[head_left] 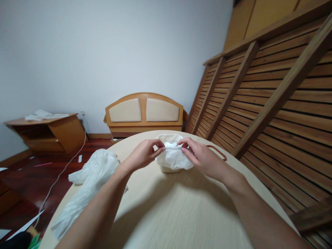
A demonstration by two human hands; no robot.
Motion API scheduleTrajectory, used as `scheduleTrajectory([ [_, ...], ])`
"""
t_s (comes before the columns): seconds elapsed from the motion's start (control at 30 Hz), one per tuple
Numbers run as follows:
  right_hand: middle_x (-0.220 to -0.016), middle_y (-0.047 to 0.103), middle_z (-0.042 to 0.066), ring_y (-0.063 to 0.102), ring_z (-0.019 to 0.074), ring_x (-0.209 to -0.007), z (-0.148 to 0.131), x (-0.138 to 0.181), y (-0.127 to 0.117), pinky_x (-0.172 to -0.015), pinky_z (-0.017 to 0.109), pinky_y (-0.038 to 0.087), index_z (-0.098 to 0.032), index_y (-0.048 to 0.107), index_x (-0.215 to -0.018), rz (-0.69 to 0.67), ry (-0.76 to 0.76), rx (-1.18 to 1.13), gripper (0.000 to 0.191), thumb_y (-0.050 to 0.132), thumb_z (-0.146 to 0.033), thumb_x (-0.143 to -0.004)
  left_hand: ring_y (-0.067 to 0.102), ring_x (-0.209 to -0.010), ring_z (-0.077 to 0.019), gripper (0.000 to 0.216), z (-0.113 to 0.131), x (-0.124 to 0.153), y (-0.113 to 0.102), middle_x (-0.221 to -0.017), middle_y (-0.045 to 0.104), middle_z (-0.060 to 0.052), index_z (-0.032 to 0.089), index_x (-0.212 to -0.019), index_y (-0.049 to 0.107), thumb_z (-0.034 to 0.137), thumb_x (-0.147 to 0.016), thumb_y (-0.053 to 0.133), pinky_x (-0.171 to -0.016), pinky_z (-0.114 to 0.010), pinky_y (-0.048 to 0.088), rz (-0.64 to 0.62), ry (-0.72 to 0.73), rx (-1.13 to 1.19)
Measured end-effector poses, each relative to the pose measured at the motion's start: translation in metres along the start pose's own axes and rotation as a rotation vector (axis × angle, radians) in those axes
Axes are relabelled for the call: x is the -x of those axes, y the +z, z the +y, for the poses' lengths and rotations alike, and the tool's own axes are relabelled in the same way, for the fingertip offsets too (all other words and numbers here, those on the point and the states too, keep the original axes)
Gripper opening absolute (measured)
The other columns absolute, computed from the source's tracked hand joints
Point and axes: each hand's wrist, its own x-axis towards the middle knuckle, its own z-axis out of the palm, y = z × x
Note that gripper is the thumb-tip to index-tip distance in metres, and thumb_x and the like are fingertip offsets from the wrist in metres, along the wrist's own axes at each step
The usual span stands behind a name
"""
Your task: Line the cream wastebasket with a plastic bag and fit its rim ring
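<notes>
A small cream-coloured bin (169, 169) stands on the round table, lined with a white plastic bag (175, 159) that hangs over its near side. My left hand (149, 152) pinches the bag's edge at the left of the rim. On the right, my right hand (196, 154) pinches the same edge between thumb and fingers. The edge is stretched between both hands above the bin's opening. Something white with bluish marks (170, 144) shows inside; I cannot make out what it is.
A crumpled white plastic bag (97, 173) lies on the left of the light wood table (186, 214). Behind my right hand shows a brown curved handle or strap (219, 152). Slatted wooden panels (259, 100) lean at the right. A headboard (144, 109) stands beyond the table.
</notes>
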Motion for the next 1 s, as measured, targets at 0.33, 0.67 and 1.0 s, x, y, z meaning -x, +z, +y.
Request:
scheduleTrajectory([
  [0.33,-0.107,0.072,0.007,0.067,0.0205,-0.101,0.012,-0.007,0.001,-0.090,0.033,0.049,-0.020,0.064,-0.107,0.187,0.004,-0.012,0.020,0.046,-0.024,-0.100,0.060,-0.057,-0.0124,0.025,0.002,0.003,-0.014,-0.077,0.069,-0.003,0.017,-0.086,0.065,0.041,-0.090,0.059,-0.051,-0.022,0.042,-0.041,-0.056,-0.004],
  [0.67,-0.106,0.073,0.008,0.067,0.0208,-0.100,0.034,-0.007,0.012,-0.090,0.034,0.050,-0.019,0.069,-0.105,0.161,0.032,0.060,0.019,0.052,-0.019,-0.096,0.062,-0.066,-0.0169,0.013,-0.017,0.001,-0.015,-0.082,0.071,-0.004,0.020,-0.091,0.070,0.025,-0.089,0.058,-0.059,-0.026,0.041,0.130,-0.135,-0.359],
  [1.0,-0.105,0.066,0.007,0.065,0.0203,-0.098,0.037,-0.006,0.012,-0.087,0.033,0.048,-0.019,0.071,-0.100,0.037,0.028,0.098,0.015,0.057,-0.022,-0.095,0.069,-0.075,-0.0225,0.018,-0.024,0.000,-0.011,-0.081,0.075,-0.006,0.023,-0.094,0.073,0.034,-0.092,0.059,-0.060,-0.026,0.040,0.274,-0.282,-0.471],
])
